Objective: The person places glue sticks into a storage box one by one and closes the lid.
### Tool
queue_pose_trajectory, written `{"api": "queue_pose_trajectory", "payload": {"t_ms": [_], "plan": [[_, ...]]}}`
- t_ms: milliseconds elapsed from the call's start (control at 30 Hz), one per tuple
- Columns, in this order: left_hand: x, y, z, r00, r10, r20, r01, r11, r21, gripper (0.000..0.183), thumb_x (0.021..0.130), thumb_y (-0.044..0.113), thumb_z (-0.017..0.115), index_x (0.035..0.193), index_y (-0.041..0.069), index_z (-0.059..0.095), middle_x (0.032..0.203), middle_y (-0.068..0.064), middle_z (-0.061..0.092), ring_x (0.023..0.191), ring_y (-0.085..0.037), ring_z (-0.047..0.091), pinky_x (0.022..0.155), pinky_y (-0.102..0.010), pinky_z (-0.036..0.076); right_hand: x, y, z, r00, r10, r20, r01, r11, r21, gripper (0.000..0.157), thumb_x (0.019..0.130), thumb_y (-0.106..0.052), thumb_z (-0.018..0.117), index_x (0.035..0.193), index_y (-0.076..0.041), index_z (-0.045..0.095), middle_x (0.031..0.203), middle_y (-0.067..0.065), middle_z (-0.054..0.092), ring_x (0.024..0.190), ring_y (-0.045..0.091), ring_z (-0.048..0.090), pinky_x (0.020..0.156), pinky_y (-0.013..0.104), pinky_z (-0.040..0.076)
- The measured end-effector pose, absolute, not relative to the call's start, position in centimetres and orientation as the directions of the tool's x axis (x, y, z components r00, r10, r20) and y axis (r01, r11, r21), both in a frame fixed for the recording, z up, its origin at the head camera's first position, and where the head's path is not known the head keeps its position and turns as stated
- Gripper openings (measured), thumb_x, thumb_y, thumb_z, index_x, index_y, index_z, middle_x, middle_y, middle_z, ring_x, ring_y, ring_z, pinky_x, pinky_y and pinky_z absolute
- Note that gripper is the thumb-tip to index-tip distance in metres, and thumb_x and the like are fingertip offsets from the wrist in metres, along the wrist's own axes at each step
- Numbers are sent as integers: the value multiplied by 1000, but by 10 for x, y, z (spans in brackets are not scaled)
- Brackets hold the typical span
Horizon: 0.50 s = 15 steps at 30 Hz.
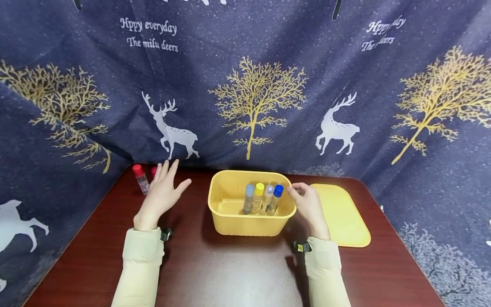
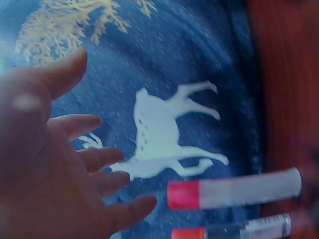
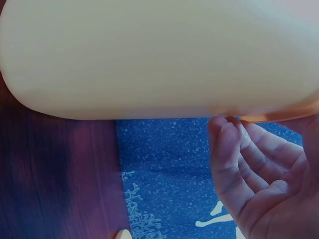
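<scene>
My left hand (image 1: pixel 163 194) is raised at the left with its fingers spread and holds nothing. Close to it stand two capped tubes that look like glue sticks: a clear one with a red cap (image 1: pixel 141 179) and a whitish one with a pink-red cap (image 2: pixel 234 189), which the hand mostly hides in the head view. At the yellow bin (image 1: pixel 245 226), my right hand (image 1: pixel 308 204) has bent fingers and pinches the right rim with its fingertips. Inside the bin, several tubes stand upright toward the right, including a yellow-capped tube (image 1: pixel 258 198) and a blue-capped tube (image 1: pixel 276 198).
A flat yellow lid (image 1: pixel 345 217) lies on the dark red-brown table (image 1: pixel 184 264), right of the bin and beside my right hand. Behind the table hangs a blue cloth (image 1: pixel 215 132) printed with deer and trees.
</scene>
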<state>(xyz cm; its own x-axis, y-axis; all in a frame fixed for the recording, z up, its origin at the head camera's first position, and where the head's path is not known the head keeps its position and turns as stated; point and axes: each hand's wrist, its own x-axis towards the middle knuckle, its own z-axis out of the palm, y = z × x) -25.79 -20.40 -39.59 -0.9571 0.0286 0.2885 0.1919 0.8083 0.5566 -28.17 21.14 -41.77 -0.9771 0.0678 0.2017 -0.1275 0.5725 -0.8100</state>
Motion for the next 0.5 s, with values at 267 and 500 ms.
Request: {"api": "queue_pose_trajectory", "payload": {"t_ms": [267,500], "plan": [[-266,-222,-405,-949,-21,315,158,831,533,76,97,42,58,153,3,24,153,-36,15,143,-49,2,105,-70,13,-284,212,-420,-972,71,224,-141,585,-799,27,97,-25,63,107,0,68,96,17,70,91,30,65,84,44,49],[-274,-233,-411,-940,-81,333,126,823,555,73,94,33,64,150,0,30,150,-36,22,141,-51,10,100,-75,17,-282,212,-418,-975,70,213,-134,582,-802,28,96,-26,64,108,-1,68,95,17,70,90,29,65,82,44,50]]}}
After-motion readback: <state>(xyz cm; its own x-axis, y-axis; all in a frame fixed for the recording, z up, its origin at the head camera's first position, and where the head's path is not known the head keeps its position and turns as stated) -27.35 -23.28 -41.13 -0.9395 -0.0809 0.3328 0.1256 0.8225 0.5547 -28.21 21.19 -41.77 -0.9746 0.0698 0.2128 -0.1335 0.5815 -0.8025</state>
